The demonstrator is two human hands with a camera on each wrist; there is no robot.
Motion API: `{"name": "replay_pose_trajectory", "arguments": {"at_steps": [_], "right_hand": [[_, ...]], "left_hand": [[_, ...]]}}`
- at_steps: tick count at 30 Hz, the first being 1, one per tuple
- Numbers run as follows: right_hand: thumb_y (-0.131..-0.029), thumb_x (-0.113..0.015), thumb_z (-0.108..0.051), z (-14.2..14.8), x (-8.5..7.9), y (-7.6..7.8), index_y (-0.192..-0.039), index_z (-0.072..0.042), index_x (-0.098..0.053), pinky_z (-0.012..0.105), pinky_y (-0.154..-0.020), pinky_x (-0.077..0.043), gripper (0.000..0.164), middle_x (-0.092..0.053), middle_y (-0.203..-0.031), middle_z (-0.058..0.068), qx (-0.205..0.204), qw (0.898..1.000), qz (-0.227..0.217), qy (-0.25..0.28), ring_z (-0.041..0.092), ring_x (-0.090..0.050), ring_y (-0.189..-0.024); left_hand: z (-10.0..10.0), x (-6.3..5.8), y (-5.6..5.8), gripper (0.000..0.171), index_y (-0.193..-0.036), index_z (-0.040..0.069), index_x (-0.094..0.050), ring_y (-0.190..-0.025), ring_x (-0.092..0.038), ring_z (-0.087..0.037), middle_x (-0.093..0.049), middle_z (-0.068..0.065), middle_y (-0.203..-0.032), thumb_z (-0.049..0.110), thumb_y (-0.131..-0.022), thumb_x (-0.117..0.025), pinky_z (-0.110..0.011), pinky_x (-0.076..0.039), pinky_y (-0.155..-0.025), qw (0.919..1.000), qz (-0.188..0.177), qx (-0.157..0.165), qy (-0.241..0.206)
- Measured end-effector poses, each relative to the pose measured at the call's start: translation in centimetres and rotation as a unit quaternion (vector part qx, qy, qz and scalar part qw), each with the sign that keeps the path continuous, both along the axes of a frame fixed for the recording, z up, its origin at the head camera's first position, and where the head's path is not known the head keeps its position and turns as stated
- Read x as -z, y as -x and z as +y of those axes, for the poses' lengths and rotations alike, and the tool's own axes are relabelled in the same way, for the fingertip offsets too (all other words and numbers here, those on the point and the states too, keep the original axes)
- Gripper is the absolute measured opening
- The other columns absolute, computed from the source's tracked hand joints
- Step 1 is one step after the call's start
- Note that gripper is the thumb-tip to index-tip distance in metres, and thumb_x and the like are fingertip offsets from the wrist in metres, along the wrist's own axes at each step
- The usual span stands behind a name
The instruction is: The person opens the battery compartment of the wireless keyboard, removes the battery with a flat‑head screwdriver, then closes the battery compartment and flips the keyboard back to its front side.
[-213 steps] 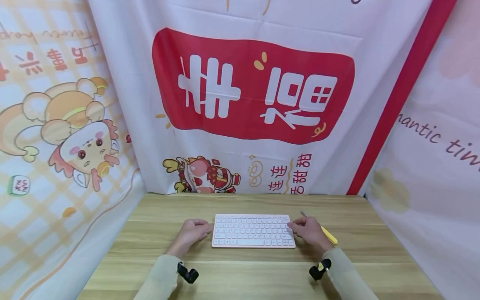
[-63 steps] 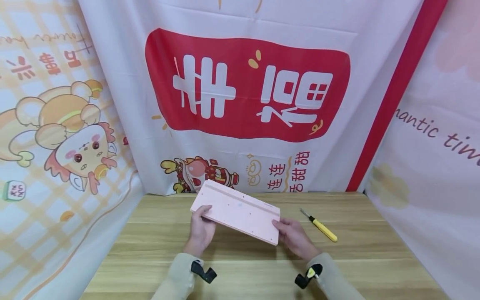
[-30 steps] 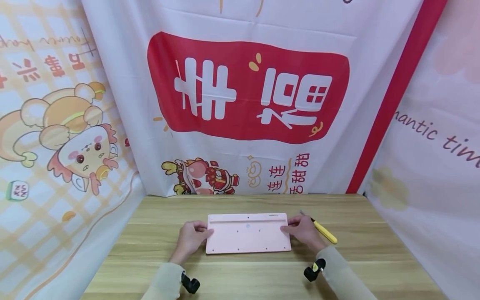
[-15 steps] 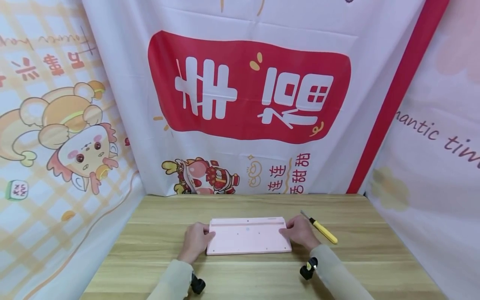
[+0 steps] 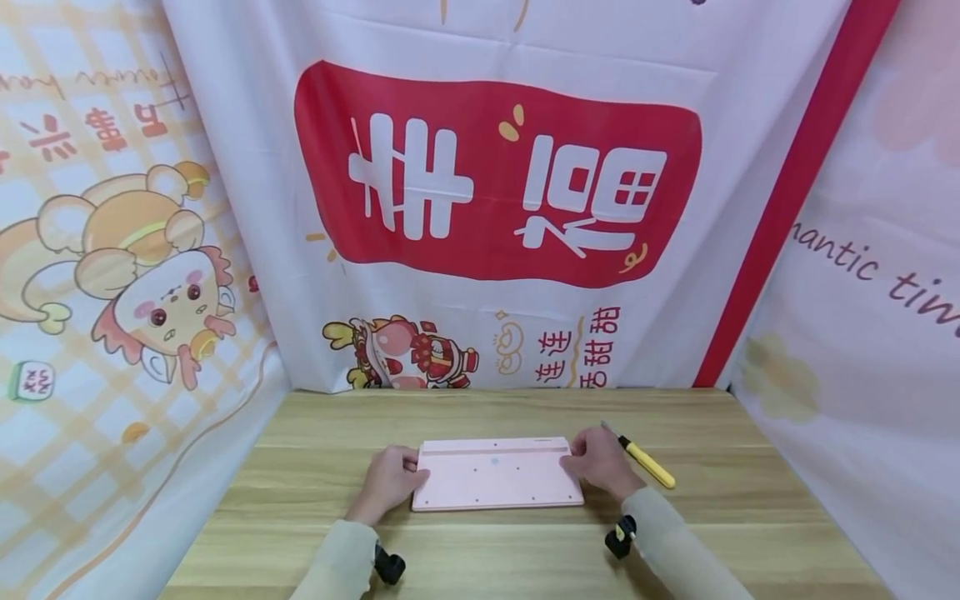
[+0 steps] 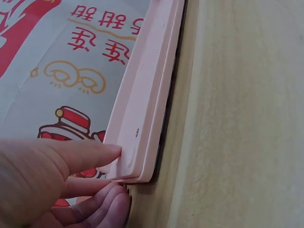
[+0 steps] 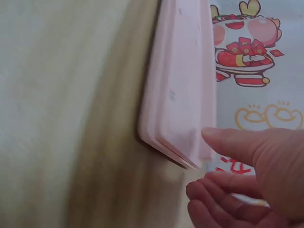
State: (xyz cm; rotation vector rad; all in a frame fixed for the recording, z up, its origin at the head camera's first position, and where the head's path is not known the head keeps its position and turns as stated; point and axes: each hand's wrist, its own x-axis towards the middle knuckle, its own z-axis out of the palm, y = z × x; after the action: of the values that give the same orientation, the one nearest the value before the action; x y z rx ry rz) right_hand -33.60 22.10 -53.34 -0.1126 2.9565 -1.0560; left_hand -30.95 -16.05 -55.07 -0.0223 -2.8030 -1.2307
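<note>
A keyboard (image 5: 495, 483) lies face down at the middle of the wooden table, its pale pink underside up and dotted with several small screws. At its left end my left hand (image 5: 390, 482) pinches the edge, thumb on the underside and fingers curled below, as the left wrist view shows with the keyboard's corner (image 6: 137, 156). My right hand (image 5: 600, 462) grips the opposite end, its thumb (image 7: 223, 140) over the raised back strip and its other fingers bent beneath. The keys are hidden under the keyboard.
A screwdriver (image 5: 648, 463) with a yellow handle and metal shaft lies just right of my right hand. Printed cloth (image 5: 495, 333) hangs behind the table's far edge, with more cloth at both sides. Bare wood (image 5: 495, 550) shows in front of the keyboard.
The keyboard lay keys up at first; both hands lifted it, turned it over and brought it down underside up. Over the last half second its far edge tips slightly lower.
</note>
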Motion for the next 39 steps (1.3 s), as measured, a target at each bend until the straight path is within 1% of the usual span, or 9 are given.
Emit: {"name": "replay_pose_trajectory", "arguments": {"at_steps": [3, 6, 11, 15, 18, 22, 28, 34, 39], "right_hand": [[-0.09, -0.085, -0.017, 0.1, -0.8, 0.7, -0.077, -0.007, -0.064, 0.026, -0.059, -0.038, 0.026, -0.055, -0.072, 0.004, -0.043, 0.998, 0.031, -0.023, 0.016, -0.05, -0.068], [-0.09, -0.085, -0.016, 0.0, -1.5, 1.4, -0.087, -0.006, -0.071, 0.027, -0.067, -0.046, 0.018, -0.063, -0.081, 0.003, -0.09, 0.994, 0.051, -0.043, 0.014, -0.054, -0.076], [-0.09, -0.085, -0.015, -0.5, -2.5, 2.4, -0.105, -0.01, -0.078, 0.036, -0.082, -0.057, 0.017, -0.072, -0.097, 0.001, -0.157, 0.984, 0.039, -0.072, 0.017, -0.061, -0.089], [-0.09, -0.084, -0.012, -1.0, -2.9, 3.2, -0.104, -0.011, -0.078, 0.037, -0.083, -0.059, 0.015, -0.074, -0.097, -0.001, -0.209, 0.971, 0.053, -0.104, 0.018, -0.064, -0.09], [-0.09, -0.083, -0.008, -1.2, -2.9, 3.7, -0.1, -0.01, -0.078, 0.032, -0.077, -0.057, 0.012, -0.074, -0.093, -0.001, -0.243, 0.96, 0.071, -0.117, 0.016, -0.064, -0.087], [-0.09, -0.081, -0.005, -1.5, -2.6, 4.2, -0.097, -0.011, -0.078, 0.027, -0.073, -0.056, 0.01, -0.074, -0.091, -0.001, -0.261, 0.954, 0.079, -0.125, 0.014, -0.064, -0.083], [-0.091, -0.08, -0.005, -1.7, -2.2, 4.5, -0.093, -0.014, -0.078, 0.025, -0.07, -0.054, 0.01, -0.072, -0.088, -0.004, -0.265, 0.948, 0.085, -0.155, 0.012, -0.061, -0.08], [-0.091, -0.081, -0.005, -2.0, -2.0, 4.7, -0.094, -0.015, -0.08, 0.027, -0.074, -0.058, 0.01, -0.074, -0.089, -0.004, -0.261, 0.949, 0.077, -0.158, 0.014, -0.066, -0.083], [-0.09, -0.081, -0.004, -2.2, -2.5, 4.9, -0.092, -0.013, -0.08, 0.028, -0.074, -0.059, 0.009, -0.075, -0.09, -0.002, -0.269, 0.95, 0.058, -0.147, 0.015, -0.067, -0.083]], "left_hand": [[-0.5, -0.1, -0.1, 0.026, -0.11, 0.0, -0.077, -0.079, -0.063, -0.013, -0.072, -0.003, -0.088, 0.011, -0.087, -0.084, -0.024, -0.055, -0.067, 0.9996, -0.017, 0.015, -0.015], [-0.9, -0.2, -0.4, 0.037, -0.119, 0.001, -0.074, -0.084, -0.062, -0.014, -0.071, -0.003, -0.094, 0.014, -0.087, -0.085, -0.025, -0.057, -0.071, 0.9986, -0.029, 0.039, -0.022], [-1.5, -0.3, -0.9, 0.058, -0.133, 0.004, -0.068, -0.096, -0.063, -0.016, -0.069, -0.005, -0.11, 0.023, -0.083, -0.09, -0.033, -0.06, -0.085, 0.9956, -0.051, 0.077, -0.01], [-1.6, -0.4, -1.3, 0.075, -0.142, 0.004, -0.063, -0.107, -0.063, -0.018, -0.068, -0.007, -0.123, 0.03, -0.079, -0.094, -0.044, -0.059, -0.098, 0.9933, -0.067, 0.094, 0.002], [-1.5, -0.5, -1.5, 0.078, -0.144, 0.004, -0.062, -0.11, -0.063, -0.02, -0.066, -0.008, -0.126, 0.028, -0.077, -0.095, -0.048, -0.058, -0.102, 0.9913, -0.071, 0.11, -0.003], [-1.4, -0.4, -1.6, 0.075, -0.142, 0.005, -0.063, -0.112, -0.061, -0.022, -0.063, -0.01, -0.127, 0.025, -0.078, -0.095, -0.049, -0.057, -0.102, 0.9905, -0.065, 0.121, 0.004], [-1.3, -0.2, -1.6, 0.075, -0.143, 0.005, -0.063, -0.107, -0.059, -0.02, -0.061, -0.008, -0.122, 0.025, -0.078, -0.095, -0.046, -0.057, -0.1, 0.9912, -0.061, 0.117, 0.012], [-1.6, 0.1, -1.8, 0.075, -0.141, 0.003, -0.064, -0.108, -0.06, -0.02, -0.061, -0.008, -0.122, 0.025, -0.077, -0.096, -0.047, -0.057, -0.101, 0.991, -0.056, 0.12, 0.015], [-1.7, 0.1, -1.9, 0.073, -0.139, 0.003, -0.065, -0.107, -0.06, -0.019, -0.062, -0.007, -0.12, 0.025, -0.076, -0.097, -0.046, -0.057, -0.101, 0.9915, -0.049, 0.12, 0.015]]}}
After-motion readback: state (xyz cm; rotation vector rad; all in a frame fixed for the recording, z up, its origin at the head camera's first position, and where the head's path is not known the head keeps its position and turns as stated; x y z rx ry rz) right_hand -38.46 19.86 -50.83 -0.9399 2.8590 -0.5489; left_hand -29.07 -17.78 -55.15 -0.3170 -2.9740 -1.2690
